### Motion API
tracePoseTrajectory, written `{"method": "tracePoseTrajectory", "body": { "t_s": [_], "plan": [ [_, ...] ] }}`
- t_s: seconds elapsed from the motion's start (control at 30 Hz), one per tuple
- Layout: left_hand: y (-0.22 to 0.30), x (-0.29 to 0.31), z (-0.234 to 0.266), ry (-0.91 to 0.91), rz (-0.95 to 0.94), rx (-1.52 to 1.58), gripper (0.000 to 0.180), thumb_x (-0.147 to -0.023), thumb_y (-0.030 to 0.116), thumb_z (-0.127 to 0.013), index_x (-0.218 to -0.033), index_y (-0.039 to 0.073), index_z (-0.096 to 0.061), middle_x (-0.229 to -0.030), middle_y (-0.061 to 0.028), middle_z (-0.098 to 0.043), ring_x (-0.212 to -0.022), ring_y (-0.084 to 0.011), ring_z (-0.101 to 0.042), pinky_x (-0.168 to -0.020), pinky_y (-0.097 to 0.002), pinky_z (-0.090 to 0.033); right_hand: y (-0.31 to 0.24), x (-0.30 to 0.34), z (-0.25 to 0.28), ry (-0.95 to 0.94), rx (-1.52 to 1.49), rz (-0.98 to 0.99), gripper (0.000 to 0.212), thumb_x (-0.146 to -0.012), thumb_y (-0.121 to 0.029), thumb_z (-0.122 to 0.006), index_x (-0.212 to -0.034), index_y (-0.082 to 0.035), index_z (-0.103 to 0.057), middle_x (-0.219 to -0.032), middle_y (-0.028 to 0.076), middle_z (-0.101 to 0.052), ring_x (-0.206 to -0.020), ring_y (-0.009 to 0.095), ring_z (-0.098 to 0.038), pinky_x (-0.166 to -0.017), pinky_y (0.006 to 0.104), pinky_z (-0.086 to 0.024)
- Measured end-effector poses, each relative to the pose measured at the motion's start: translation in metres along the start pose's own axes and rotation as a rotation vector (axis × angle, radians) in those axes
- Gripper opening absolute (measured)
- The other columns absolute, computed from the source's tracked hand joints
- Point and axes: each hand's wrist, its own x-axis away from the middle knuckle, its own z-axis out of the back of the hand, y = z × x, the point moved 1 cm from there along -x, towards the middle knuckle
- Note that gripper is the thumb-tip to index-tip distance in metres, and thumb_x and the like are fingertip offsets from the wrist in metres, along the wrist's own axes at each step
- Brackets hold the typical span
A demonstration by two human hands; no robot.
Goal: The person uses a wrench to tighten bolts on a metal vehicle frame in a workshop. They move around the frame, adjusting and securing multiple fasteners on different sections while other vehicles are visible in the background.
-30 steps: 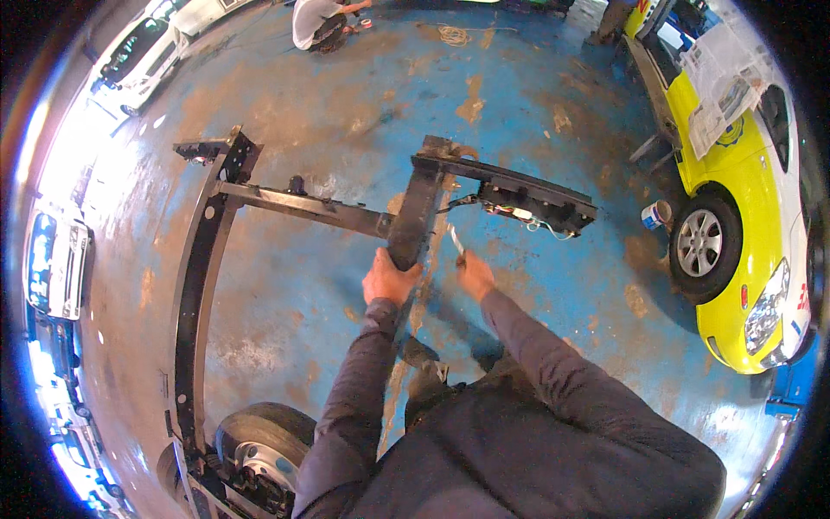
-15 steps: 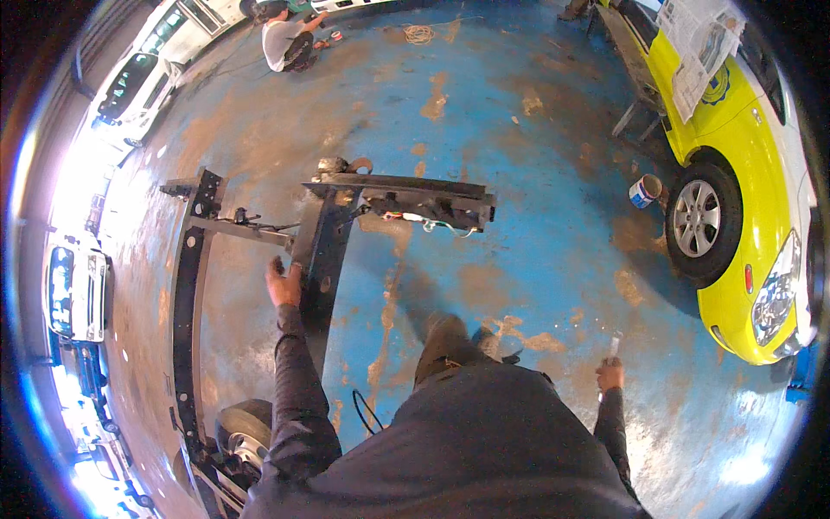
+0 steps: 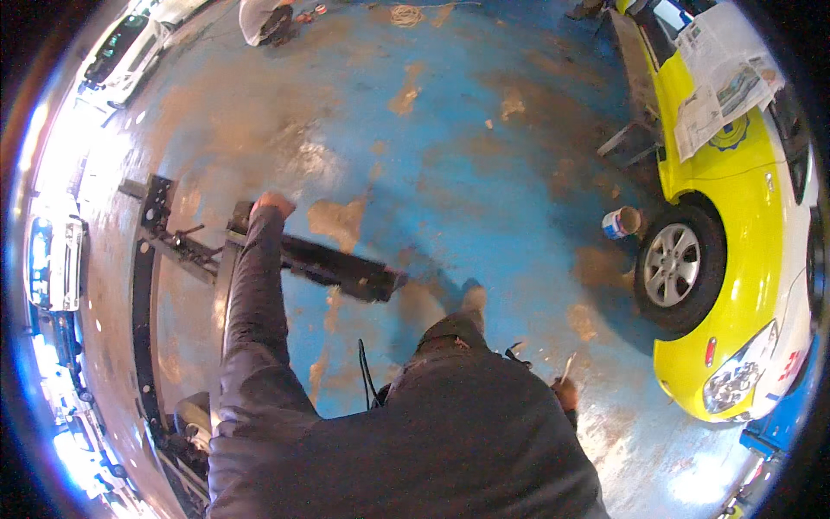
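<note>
I am looking straight down at a worn blue workshop floor (image 3: 484, 147) with rusty brown patches. Far left, a long black metal frame (image 3: 143, 303) lies flat on the floor, running toward my feet, with a crossbar branching off to the right. My left arm stretches out in a dark sleeve, and my left hand (image 3: 272, 204) is closed down over the near end of a black metal beam (image 3: 333, 264), which meets the frame there; the grip looks like a full fist, probably to steady or shift the beam. The beam slants away to the right and ends in a blocky part, resting on the floor.

At the centre, my own dark jacket fills the lower view, with one shoe just ahead of it. Lower right, my right hand (image 3: 566, 394) hangs by my side, fingers wrapped around a thin pale stick-like tool (image 3: 567, 368) pointing upward; it is too small to identify.

Further right, a small paint tin (image 3: 621, 223) stands near the front wheel of a yellow car (image 3: 743, 225), whose bonnet is covered with newspaper (image 3: 722, 78). At the top left, another person (image 3: 264, 19) crouches on the floor.
</note>
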Motion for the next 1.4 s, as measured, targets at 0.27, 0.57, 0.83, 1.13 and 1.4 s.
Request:
{"method": "tracePoseTrajectory", "body": {
  "t_s": [0.27, 0.57, 0.83, 1.13, 1.4],
  "plan": [
    [0.039, -0.037, -0.047, 0.136, 0.545, 0.405, 0.053, -0.086, 0.024, -0.053, -0.126, -0.011, -0.048, -0.125, -0.0265, -0.057, -0.116, -0.0376, -0.058, -0.098, -0.0416, -0.046, -0.117, -0.103, 0.024, 0.021, 0.16, -0.113, 0.02, -0.087, -0.017, -0.056, -0.105, -0.008, -0.058, -0.068, 0.008, -0.059, -0.045, 0.016, -0.049, -0.038, 0.033, -0.04],
    [0.069, -0.001, -0.009, 0.24, 0.899, 0.703, 0.05, -0.081, 0.019, -0.058, -0.121, 0.001, -0.034, -0.122, -0.0296, -0.057, -0.115, -0.039, -0.058, -0.098, -0.0446, -0.045, -0.308, -0.33, -0.049, -0.273, 0.502, -0.085, 0.023, -0.091, -0.023, -0.055, -0.11, -0.01, -0.057, -0.07, 0.008, -0.058, -0.049, 0.019, -0.051, -0.04, 0.0378, -0.042],
    [0.072, 0.0, 0.021, 0.204, 1.015, 0.842, 0.064, -0.076, 0.022, -0.064, -0.126, -0.001, -0.032, -0.121, -0.0288, -0.057, -0.113, -0.0418, -0.057, -0.096, -0.0456, -0.046, -0.605, -0.587, -0.179, -0.363, 1.02, 0.052, 0.027, -0.094, -0.029, -0.055, -0.114, -0.011, -0.057, -0.072, 0.008, -0.056, -0.053, 0.022, -0.052, -0.042, 0.042, -0.044],
    [0.09, -0.003, -0.027, 0.719, 1.616, 0.934, 0.065, -0.079, 0.028, -0.063, -0.13, -0.007, -0.042, -0.123, -0.0281, -0.055, -0.113, -0.041, -0.055, -0.098, -0.045, -0.042, -0.83, -0.386, -0.598, -0.892, 0.995, 0.338, 0.035, -0.092, -0.015, -0.048, -0.127, -0.01, -0.046, -0.069, 0.007, -0.055, -0.047, 0.016, -0.051, -0.039, 0.0322, -0.043],
    [0.06, -0.024, -0.021, 0.759, 1.794, 1.121, 0.062, -0.076, 0.043, -0.07, -0.103, -0.012, -0.06, -0.102, -0.0246, -0.066, -0.096, -0.0362, -0.064, -0.086, -0.0406, -0.047, -0.69, -0.219, -0.875, -1.422, 1.628, 0.493, 0.061, -0.08, -0.006, -0.05, -0.14, -0.012, -0.042, -0.081, 0.012, -0.062, -0.054, 0.017, -0.056, -0.045, 0.0324, -0.046]
  ]
}}
